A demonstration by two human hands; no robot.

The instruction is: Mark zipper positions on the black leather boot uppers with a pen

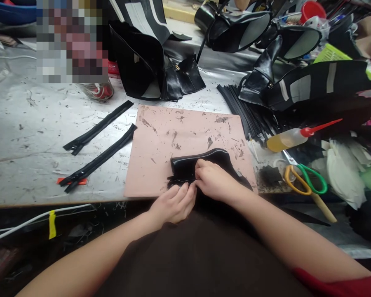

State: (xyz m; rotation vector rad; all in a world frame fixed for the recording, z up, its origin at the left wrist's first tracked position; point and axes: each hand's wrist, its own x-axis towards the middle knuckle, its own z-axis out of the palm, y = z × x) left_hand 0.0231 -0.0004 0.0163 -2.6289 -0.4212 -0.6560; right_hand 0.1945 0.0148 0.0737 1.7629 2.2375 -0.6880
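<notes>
A glossy black leather boot upper [216, 156] lies over the front part of the pink board [154, 156]. Along its near edge runs a black zipper [181, 180], partly covered by my fingers. My left hand [174, 203] is closed at this edge, fingertips pinching the zipper. Just beside it, my right hand [214, 179] is closed on the leather, thumb and fingers pressed together close to the left fingertips. What lies under the fingertips is hidden. Left of the board are two loose black zippers, an upper zipper [99, 127] and a lower zipper [100, 156].
Black boot parts [139, 62] stand behind the board. A bundle of black strips [244, 111] lies at its right, near a glue bottle [286, 140] with a red nozzle. Scissors [306, 179] with yellow and green handles lie nearer. The table's front edge [64, 205] runs before me.
</notes>
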